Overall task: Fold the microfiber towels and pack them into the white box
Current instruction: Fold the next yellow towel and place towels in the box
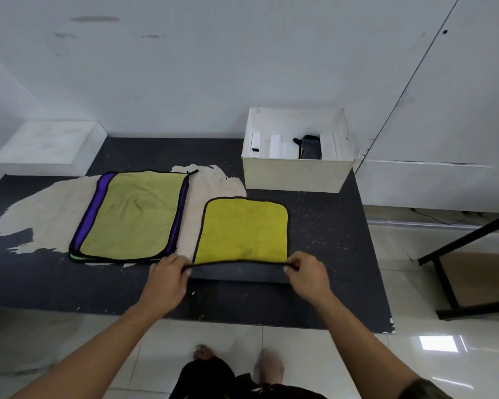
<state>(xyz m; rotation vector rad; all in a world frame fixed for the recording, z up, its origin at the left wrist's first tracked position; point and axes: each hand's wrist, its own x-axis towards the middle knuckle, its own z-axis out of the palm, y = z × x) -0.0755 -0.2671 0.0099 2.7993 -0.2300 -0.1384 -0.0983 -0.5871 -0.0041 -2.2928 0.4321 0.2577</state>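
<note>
Yellow towel (244,230) near edge pinched: left hand (167,276), right hand (307,273).

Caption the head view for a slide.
Left hand and right hand pinch the raised near edge of the yellow towel; towel stack left, white box behind.

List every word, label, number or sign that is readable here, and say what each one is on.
No text can be read.
white box: the front wall is blank.
white card inside the box: a small black mark, too small to read.
yellow towel and green towel: no tag or print shows.
</note>
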